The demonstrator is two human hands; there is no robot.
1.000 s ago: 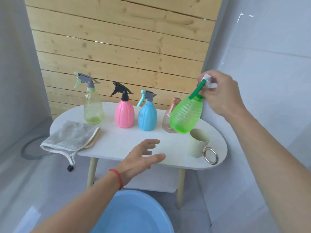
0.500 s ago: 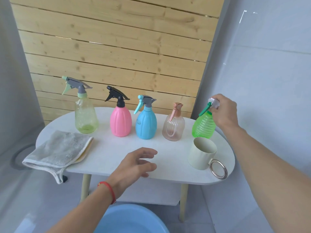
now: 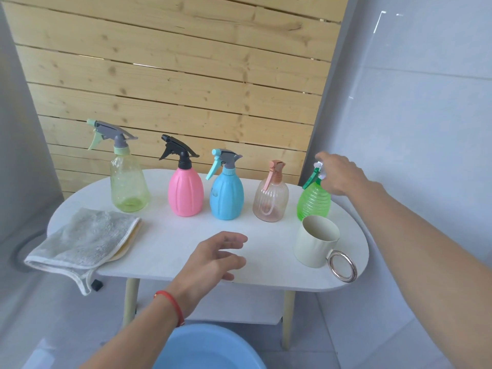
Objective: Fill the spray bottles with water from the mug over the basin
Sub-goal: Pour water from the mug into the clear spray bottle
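**Five bottles lined up, green one back on the table**

Count them: five spray bottles stand in a row along the back of the table — yellow bottle, pink bottle, blue bottle, clear bottle and green bottle. One mug stands just in front of the green bottle, ring handle toward you. One cloth hangs over the left edge, and one basin sits on the floor below.

A second ago you had the green bottle lifted and tilted in the air; now it stands upright at the right end of the row.

Your right hand is at its sprayer, fingers loosely bent against the white top; whether they grip it, you cannot tell from here. Your left hand hovers over the table's front edge, fingers spread and relaxed, holding nothing, well apart from every bottle.
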